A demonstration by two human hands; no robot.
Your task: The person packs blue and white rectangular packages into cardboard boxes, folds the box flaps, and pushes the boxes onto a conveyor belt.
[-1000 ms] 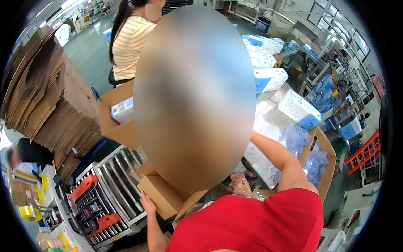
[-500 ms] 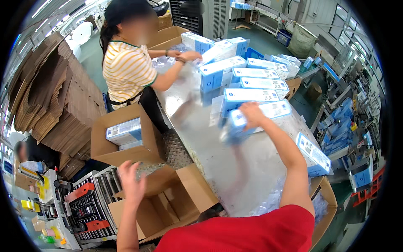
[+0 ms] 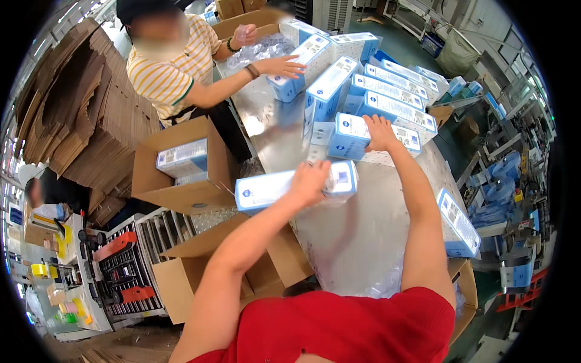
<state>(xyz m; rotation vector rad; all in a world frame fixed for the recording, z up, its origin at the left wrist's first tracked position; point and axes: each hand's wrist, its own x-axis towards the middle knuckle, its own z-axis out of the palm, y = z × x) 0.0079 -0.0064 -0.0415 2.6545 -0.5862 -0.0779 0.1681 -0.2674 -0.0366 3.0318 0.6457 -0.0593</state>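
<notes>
Well left of the left fingers, a loaded carton (image 3: pixel 221 158) already has boxes inside, and an open carton (image 3: pixel 289 257) stands below those fingers. The left hand (image 3: pixel 311 181) grips a blue-and-white box (image 3: pixel 263 191), outside both cartons — the right hand (image 3: pixel 381 133) lies over another box (image 3: pixel 349 137), whether gripping I cannot tell — while a row of boxes (image 3: pixel 402 112) beyond its fingers and a lone box (image 3: pixel 458 227) to their right seem left to handle.

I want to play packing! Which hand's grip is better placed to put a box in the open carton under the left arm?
Probably the left. The left grip is on a long blue-and-white box close to the open carton; the right grip is on another box farther from it.
</notes>
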